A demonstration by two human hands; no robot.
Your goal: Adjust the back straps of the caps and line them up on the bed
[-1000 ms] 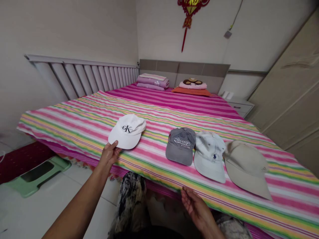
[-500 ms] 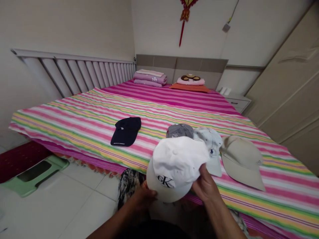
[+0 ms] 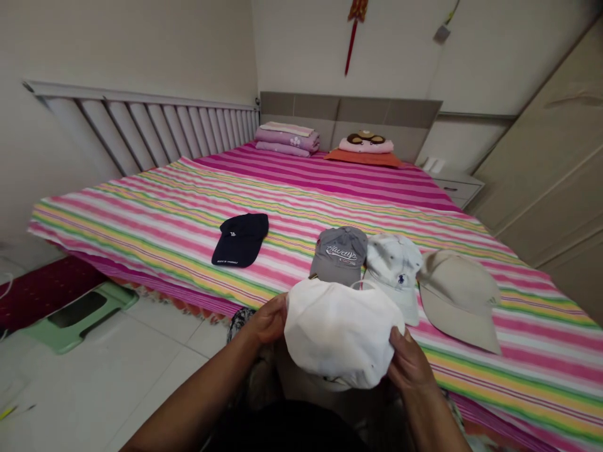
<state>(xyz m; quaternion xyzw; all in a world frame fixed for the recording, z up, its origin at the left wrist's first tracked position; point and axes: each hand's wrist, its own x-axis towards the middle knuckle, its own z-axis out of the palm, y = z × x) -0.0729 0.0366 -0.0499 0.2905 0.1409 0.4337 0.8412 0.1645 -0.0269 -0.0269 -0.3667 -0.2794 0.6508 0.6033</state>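
A white baseball cap is held between my two hands in front of me, its crown turned up and its brim mostly hidden below. My left hand grips the cap's left edge, and my right hand is closed on the right edge. Just beyond it on the bed lie a grey cap with white lettering, a pale blue cap with a small dark emblem, and a beige cap. Farther left, a dark navy cap rests by itself.
A striped sheet covers the bed. Folded purple bedding and a pink bundle lie by the headboard. A green plastic stool stands on the tiled floor at left. A white nightstand is at right.
The white cap has been turned so its lettered front faces down and away. My left hand has moved from the brim to the cap's left edge. More of the grey cap shows.
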